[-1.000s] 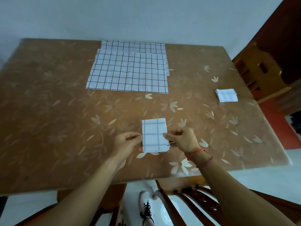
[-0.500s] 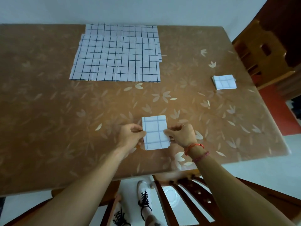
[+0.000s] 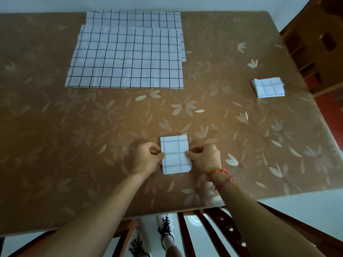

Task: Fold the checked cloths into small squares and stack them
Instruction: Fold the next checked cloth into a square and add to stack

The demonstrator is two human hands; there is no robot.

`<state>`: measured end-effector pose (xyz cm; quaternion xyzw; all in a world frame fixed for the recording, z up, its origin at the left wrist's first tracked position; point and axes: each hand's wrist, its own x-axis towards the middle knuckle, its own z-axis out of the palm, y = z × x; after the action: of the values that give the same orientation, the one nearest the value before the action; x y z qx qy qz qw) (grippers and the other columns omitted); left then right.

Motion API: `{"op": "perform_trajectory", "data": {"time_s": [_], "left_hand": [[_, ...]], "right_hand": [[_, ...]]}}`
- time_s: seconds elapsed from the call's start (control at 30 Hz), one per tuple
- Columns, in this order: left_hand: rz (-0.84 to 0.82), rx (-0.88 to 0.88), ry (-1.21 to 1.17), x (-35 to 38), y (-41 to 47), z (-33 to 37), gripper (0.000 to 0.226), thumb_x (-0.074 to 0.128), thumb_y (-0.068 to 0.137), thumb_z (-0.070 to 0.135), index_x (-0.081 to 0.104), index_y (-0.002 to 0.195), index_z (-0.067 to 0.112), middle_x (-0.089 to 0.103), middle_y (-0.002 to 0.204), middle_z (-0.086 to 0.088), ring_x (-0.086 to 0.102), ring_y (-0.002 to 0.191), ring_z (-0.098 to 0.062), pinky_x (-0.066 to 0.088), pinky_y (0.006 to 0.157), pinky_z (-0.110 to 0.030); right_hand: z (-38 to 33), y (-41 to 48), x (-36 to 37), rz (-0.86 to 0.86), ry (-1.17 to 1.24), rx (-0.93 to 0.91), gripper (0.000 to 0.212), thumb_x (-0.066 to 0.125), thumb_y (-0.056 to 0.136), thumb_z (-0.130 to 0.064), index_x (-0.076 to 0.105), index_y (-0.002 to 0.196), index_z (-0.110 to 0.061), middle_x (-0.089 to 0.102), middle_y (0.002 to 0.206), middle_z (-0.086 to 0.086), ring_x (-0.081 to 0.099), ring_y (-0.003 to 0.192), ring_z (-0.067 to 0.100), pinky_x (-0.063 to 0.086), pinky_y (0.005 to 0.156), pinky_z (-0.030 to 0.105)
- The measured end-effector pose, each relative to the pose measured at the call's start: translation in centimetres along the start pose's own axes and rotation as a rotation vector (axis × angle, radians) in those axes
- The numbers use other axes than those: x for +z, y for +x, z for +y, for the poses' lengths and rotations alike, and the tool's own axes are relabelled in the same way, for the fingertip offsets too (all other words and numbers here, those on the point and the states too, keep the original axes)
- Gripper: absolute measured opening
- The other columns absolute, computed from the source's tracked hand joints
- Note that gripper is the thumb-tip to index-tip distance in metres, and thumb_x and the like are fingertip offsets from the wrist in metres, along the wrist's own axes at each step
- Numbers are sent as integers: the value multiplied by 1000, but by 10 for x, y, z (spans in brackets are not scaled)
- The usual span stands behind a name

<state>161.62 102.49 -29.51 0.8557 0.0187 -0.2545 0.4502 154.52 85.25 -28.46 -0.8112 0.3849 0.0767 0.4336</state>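
A small folded checked cloth [image 3: 174, 154] lies on the brown flowered table [image 3: 92, 127] near its front edge. My left hand [image 3: 146, 158] pinches its left edge and my right hand [image 3: 206, 157] pinches its right edge. Farther back, unfolded checked cloths [image 3: 126, 56] lie flat in an overlapping pile. A stack of folded checked squares [image 3: 268, 87] sits at the table's right side.
A wooden chair back [image 3: 209, 232] stands just in front of the table's near edge, with my shoes [image 3: 165, 232] beside it on the floor. Another wooden chair [image 3: 315, 43] is at the far right. A pale wall runs behind the table.
The view has shifted closer over the table. Both hands keep pinching the small folded cloth in about the same spot; the cloth looks slightly narrower and neater.
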Motion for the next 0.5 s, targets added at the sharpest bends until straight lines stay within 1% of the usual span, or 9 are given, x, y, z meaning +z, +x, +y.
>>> {"op": "perform_trajectory", "data": {"time_s": [0.13, 0.17, 0.27, 0.3, 0.37, 0.43, 0.5], "left_hand": [[20, 27, 57, 4, 2, -3, 11, 74, 80, 12, 64, 85, 14, 67, 75, 2, 63, 49, -4, 45, 49, -16], [27, 29, 63, 4, 2, -4, 11, 74, 81, 12, 64, 85, 14, 66, 74, 4, 63, 49, -3, 46, 50, -17], [52, 55, 94, 6, 2, -6, 12, 75, 80, 15, 65, 85, 18, 66, 74, 6, 65, 56, -6, 52, 60, -26], [57, 65, 110, 6, 2, -7, 11, 75, 80, 16, 66, 86, 18, 67, 76, 6, 66, 60, -7, 54, 62, -27], [64, 110, 138, 6, 2, -11, 11, 75, 80, 16, 68, 88, 16, 68, 80, 5, 65, 69, -8, 53, 66, -25], [91, 242, 212, 3, 1, -15, 10, 72, 81, 12, 69, 91, 12, 67, 87, 3, 60, 78, -8, 51, 72, -23], [124, 466, 330, 1, 1, -19, 14, 65, 86, 7, 69, 100, 8, 64, 102, -1, 56, 92, -12, 47, 85, -23]], "right_hand": [[2, 4, 4, 17, -44, -70, 14, 72, 76, -22, 78, 88, -17, 74, 83, -5, 64, 76, 9, 54, 73, 23], [2, 4, 5, 30, -48, -84, 14, 72, 76, -21, 78, 88, -17, 74, 84, -5, 64, 76, 9, 55, 74, 24], [6, 6, 8, 39, -61, -99, 15, 72, 77, -22, 78, 91, -17, 74, 88, -4, 66, 79, 10, 56, 76, 25], [6, 5, 9, 37, -56, -96, 16, 72, 77, -22, 78, 92, -17, 74, 89, -4, 66, 80, 10, 57, 77, 26], [9, 4, 9, 43, -56, -114, 18, 72, 78, -23, 77, 94, -18, 73, 90, -4, 66, 81, 10, 57, 79, 28], [9, 1, 8, 84, -108, -183, 20, 71, 78, -25, 74, 98, -20, 72, 92, -4, 65, 83, 11, 56, 79, 29], [5, -3, 9, 163, -177, -323, 26, 67, 81, -28, 69, 106, -21, 66, 102, -3, 62, 87, 15, 56, 77, 33]]}}
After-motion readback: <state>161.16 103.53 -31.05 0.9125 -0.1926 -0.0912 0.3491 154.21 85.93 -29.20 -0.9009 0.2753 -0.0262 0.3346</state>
